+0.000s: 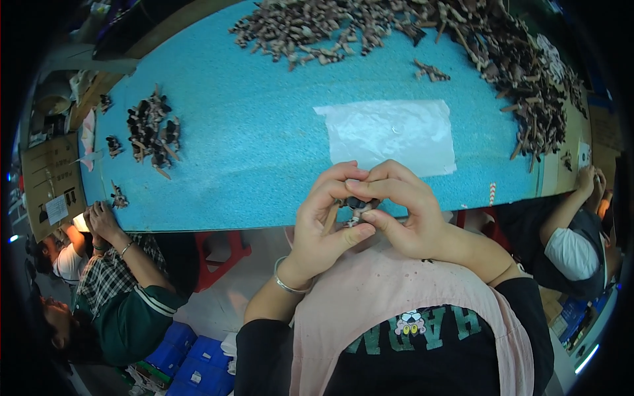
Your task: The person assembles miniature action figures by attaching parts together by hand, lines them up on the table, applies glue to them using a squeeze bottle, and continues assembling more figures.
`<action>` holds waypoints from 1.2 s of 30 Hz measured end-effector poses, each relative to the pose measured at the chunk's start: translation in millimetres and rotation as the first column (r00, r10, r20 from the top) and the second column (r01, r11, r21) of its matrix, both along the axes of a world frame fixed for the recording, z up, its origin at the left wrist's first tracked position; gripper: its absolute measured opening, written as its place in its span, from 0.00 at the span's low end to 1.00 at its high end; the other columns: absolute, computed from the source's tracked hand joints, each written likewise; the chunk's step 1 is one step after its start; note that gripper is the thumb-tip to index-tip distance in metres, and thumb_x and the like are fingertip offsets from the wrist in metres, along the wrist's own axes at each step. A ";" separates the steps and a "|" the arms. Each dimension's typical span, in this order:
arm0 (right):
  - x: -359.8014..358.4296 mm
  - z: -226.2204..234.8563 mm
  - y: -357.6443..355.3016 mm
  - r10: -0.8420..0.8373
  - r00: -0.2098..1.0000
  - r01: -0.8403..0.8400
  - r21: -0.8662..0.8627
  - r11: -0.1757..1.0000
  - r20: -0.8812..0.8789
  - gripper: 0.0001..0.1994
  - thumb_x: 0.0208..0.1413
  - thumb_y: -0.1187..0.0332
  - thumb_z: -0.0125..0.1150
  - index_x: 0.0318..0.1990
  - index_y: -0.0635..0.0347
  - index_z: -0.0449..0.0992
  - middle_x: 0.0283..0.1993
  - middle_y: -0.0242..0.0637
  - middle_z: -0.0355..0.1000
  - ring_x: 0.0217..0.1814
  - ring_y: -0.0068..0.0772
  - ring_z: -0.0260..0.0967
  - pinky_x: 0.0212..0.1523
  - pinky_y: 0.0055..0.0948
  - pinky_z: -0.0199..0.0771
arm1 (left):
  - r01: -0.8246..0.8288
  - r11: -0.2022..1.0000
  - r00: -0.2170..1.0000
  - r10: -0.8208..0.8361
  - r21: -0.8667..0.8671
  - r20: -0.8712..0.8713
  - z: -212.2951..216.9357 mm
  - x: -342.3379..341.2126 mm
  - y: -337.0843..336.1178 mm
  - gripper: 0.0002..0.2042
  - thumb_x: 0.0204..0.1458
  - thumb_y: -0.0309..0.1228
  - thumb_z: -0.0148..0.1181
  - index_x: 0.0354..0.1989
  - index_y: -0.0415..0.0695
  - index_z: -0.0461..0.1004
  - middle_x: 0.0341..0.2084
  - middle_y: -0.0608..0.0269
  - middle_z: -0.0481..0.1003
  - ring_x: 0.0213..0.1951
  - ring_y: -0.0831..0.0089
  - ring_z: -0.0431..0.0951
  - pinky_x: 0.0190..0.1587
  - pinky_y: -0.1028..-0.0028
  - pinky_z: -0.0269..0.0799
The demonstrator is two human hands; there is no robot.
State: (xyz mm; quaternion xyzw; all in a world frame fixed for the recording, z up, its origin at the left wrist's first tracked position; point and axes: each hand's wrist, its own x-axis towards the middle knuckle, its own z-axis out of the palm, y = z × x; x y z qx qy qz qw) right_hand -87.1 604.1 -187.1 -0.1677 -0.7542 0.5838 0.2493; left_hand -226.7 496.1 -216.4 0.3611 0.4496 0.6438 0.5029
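Note:
Near the table's front edge, my left hand [320, 221] and my right hand [413, 214] meet around a small dark-and-pale figurine [357, 205]. Fingertips of both hands close on it from either side, and a brownish elongated part shows by my left palm. Much of the piece is covered by my fingers, so its exact shape is unclear. Just beyond my hands a translucent white plastic sheet [396, 132] lies on the blue table surface [244, 132]. A lone figurine [431, 70] of similar colours rests past that sheet.
Heaped figurines [297, 30] spread along the far edge and down the right side [538, 105]. A smaller cluster [152, 129] lies at left. Co-workers sit at left [132, 284] and right [574, 244]. A red stool [221, 261] and blue crates [198, 366] stand below.

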 end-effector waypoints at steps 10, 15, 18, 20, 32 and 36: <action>-33.4 9.6 2.5 0.013 0.998 -0.011 0.041 0.999 -0.057 0.20 0.46 0.84 0.58 0.50 0.62 0.75 0.42 0.42 0.68 0.40 0.34 0.70 0.42 0.28 0.71 | -0.106 0.986 0.984 0.123 0.130 -0.130 6.1 -23.2 3.6 0.20 0.44 0.32 0.71 0.45 0.41 0.72 0.53 0.56 0.66 0.61 0.62 0.60 0.59 0.65 0.59; -39.2 9.9 1.5 0.020 0.998 -0.019 0.023 1.000 -0.053 0.20 0.46 0.83 0.58 0.49 0.62 0.75 0.42 0.41 0.68 0.41 0.33 0.70 0.42 0.28 0.71 | -0.120 0.982 0.980 0.141 0.145 -0.144 6.7 -28.4 4.2 0.20 0.44 0.31 0.71 0.44 0.40 0.72 0.53 0.56 0.66 0.61 0.61 0.61 0.60 0.64 0.59; -40.0 6.2 1.0 0.010 0.999 -0.009 0.022 1.000 -0.052 0.19 0.47 0.83 0.58 0.49 0.62 0.76 0.42 0.41 0.68 0.41 0.33 0.70 0.42 0.27 0.71 | -0.115 0.984 0.983 0.132 0.135 -0.125 5.2 -29.3 3.7 0.19 0.44 0.30 0.71 0.44 0.40 0.72 0.52 0.56 0.67 0.61 0.61 0.61 0.60 0.64 0.59; -39.5 5.9 0.8 0.004 0.999 -0.003 0.019 1.000 -0.041 0.19 0.47 0.83 0.58 0.49 0.61 0.76 0.42 0.41 0.68 0.41 0.33 0.70 0.42 0.27 0.71 | -0.113 0.987 0.985 0.127 0.118 -0.119 4.0 -28.3 3.7 0.19 0.44 0.30 0.71 0.44 0.40 0.72 0.52 0.56 0.67 0.61 0.61 0.61 0.59 0.64 0.59; -36.5 -4.3 -1.5 0.029 0.999 -0.029 0.001 1.000 -0.016 0.23 0.52 0.78 0.57 0.58 0.62 0.70 0.52 0.44 0.69 0.51 0.36 0.68 0.51 0.31 0.68 | -0.183 0.979 0.963 0.197 0.091 -0.184 5.1 -25.0 4.0 0.17 0.45 0.30 0.70 0.41 0.40 0.73 0.52 0.54 0.66 0.53 0.67 0.68 0.54 0.69 0.66; -34.5 -10.2 -0.7 -0.021 0.999 0.026 -0.168 0.985 0.028 0.27 0.52 0.77 0.58 0.62 0.63 0.64 0.57 0.43 0.67 0.54 0.34 0.67 0.55 0.32 0.67 | -0.195 0.979 0.952 0.204 0.061 -0.228 5.1 -25.3 4.0 0.16 0.44 0.31 0.71 0.41 0.41 0.73 0.50 0.55 0.68 0.54 0.65 0.69 0.54 0.68 0.67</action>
